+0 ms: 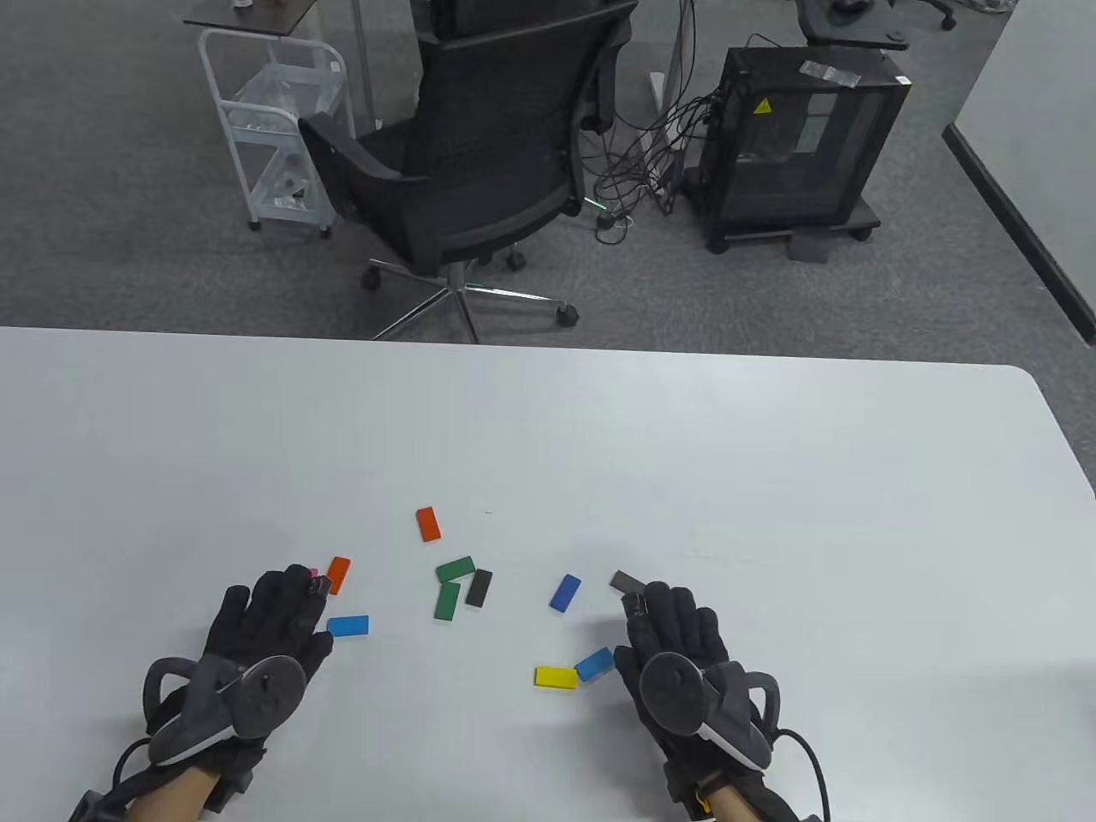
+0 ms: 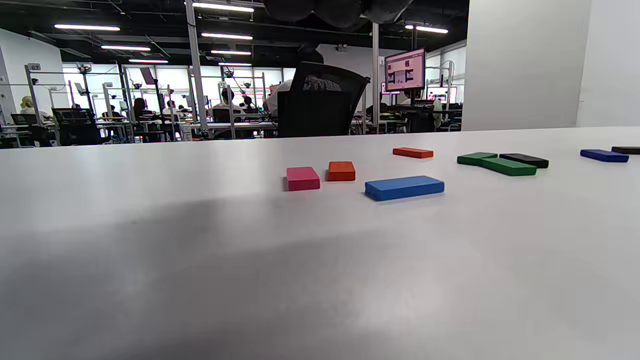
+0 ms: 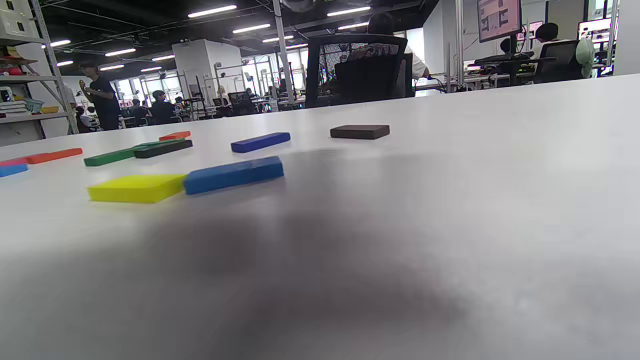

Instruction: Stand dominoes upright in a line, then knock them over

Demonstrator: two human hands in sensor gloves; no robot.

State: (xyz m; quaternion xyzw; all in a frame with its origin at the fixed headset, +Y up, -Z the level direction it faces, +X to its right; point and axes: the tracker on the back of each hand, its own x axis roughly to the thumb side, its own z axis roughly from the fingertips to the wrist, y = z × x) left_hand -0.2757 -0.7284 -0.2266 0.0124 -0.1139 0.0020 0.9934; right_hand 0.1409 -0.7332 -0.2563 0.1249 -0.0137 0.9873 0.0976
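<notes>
White counter (image 1: 771,479) is strewn with flat dominoes (image 1: 454,568); none is stood yet. Left hand (image 1: 265,629) and right hand (image 1: 672,634) are held open, empty; a domino must be picked first.

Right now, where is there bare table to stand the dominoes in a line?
The widest bare stretch lies between the far orange domino and the table's far edge. The right end beyond the right hand is bare too. Between the two hands, flat dominoes crowd the table.

dominoes (image 1: 454,586) flat (scattered), hands (image 1: 265,621) hovering
</notes>
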